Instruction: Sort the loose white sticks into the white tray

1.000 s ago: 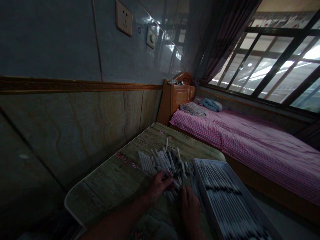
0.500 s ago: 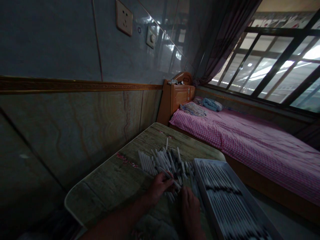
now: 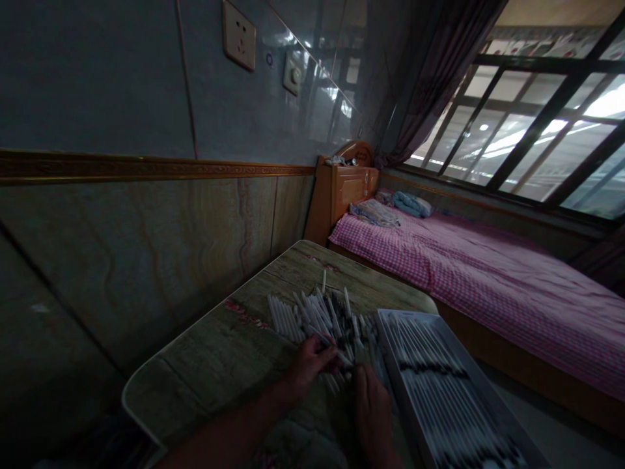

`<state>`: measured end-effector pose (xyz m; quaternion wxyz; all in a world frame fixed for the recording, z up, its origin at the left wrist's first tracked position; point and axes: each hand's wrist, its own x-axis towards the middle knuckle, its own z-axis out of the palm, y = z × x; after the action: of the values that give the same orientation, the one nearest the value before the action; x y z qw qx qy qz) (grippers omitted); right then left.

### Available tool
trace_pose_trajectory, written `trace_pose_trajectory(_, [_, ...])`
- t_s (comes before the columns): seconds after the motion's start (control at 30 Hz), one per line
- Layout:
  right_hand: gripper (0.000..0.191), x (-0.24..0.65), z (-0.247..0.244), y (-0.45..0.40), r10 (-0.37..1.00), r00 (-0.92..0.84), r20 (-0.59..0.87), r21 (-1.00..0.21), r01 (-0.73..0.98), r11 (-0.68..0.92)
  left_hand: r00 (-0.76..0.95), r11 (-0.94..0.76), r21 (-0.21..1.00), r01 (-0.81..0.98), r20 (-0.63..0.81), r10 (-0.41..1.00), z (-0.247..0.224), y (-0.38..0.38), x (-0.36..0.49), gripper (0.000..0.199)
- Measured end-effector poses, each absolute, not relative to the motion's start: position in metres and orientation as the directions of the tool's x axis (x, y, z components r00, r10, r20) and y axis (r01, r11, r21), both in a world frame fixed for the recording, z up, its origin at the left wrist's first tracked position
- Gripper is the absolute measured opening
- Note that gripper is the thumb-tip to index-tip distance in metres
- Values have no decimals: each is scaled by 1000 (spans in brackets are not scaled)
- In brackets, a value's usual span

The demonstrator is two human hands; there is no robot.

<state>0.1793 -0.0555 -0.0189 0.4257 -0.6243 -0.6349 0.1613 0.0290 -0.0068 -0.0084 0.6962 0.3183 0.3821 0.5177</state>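
My left hand (image 3: 312,359) is closed round a thin white stick (image 3: 346,359), which slants down to the right. Close beside its lower end, my right hand (image 3: 372,397) has its fingers pressed together; what they hold, if anything, is too small and dark to make out. Beyond both hands lies a loose pile of white sticks (image 3: 317,312), with dark pieces (image 3: 342,307) among them. To the right of my right hand stands a pale tray (image 3: 404,417) with rows of white, dark-ended sticks (image 3: 439,404) in it.
The table (image 3: 209,365) has a marbled top and a pale rounded edge. A tiled wall (image 3: 205,228) runs along its left side. Past the far right edge stands a bed (image 3: 469,273) with a pink checked sheet and a wooden headboard (image 3: 349,185).
The whole view has shifted very slightly. Both hands are in nearly the same place and pose, with the stick still in my left hand.
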Motion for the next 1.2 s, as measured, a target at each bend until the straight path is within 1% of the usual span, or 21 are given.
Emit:
trace_pose_trajectory(0.1, [37, 179, -18, -57, 936, 134, 325, -752, 638, 169, 177, 262, 841, -473, -201, 964, -9, -7, 29, 49])
trace_pose_trajectory(0.2, [44, 182, -26, -57, 917, 141, 374, -716, 672, 189, 211, 259, 849, -460, -179, 961, -8, -8, 29, 49])
trace_pose_trajectory(0.3, [50, 184, -30, -57, 914, 143, 380, -706, 683, 187, 213, 262, 852, -453, -182, 960, -6, -8, 29, 50])
trace_pose_trajectory(0.4, [41, 182, -25, -58, 934, 130, 333, -746, 643, 176, 178, 264, 848, -461, -203, 963, -7, -8, 29, 51])
trace_pose_trajectory(0.5, [34, 181, -25, -58, 931, 119, 346, -741, 644, 193, 200, 260, 847, -464, -186, 962, -10, -8, 28, 53])
trace_pose_trajectory(0.63, [42, 183, -28, -57, 907, 126, 401, -701, 680, 216, 234, 254, 856, -450, -162, 959, -9, -8, 29, 54])
trace_pose_trajectory(0.7, [45, 183, -25, -58, 913, 121, 389, -692, 692, 203, 209, 259, 857, -446, -181, 961, -7, -8, 29, 53])
trace_pose_trajectory(0.8, [39, 180, -21, -60, 937, 106, 332, -699, 695, 169, 182, 268, 855, -444, -207, 961, -5, -9, 29, 52])
trace_pose_trajectory(0.83, [37, 180, -22, -60, 937, 98, 334, -692, 701, 174, 183, 268, 855, -444, -206, 961, -5, -9, 28, 51])
trace_pose_trajectory(0.9, [40, 181, -29, -59, 917, 87, 389, -656, 725, 209, 200, 261, 857, -443, -190, 961, -7, -9, 28, 50])
trace_pose_trajectory(1.0, [50, 187, -42, -56, 855, 56, 516, -565, 772, 291, 228, 237, 863, -447, -146, 963, -8, -10, 28, 51])
trace_pose_trajectory(1.03, [53, 188, -44, -56, 847, 41, 529, -542, 785, 300, 235, 230, 865, -447, -135, 963, -8, -10, 28, 51])
trace_pose_trajectory(1.1, [54, 188, -43, -56, 865, 40, 499, -539, 796, 274, 233, 227, 869, -441, -133, 963, -7, -10, 28, 52])
trace_pose_trajectory(1.2, [45, 184, -32, -59, 932, 93, 350, -649, 741, 170, 204, 242, 870, -430, -167, 964, -4, -10, 27, 51])
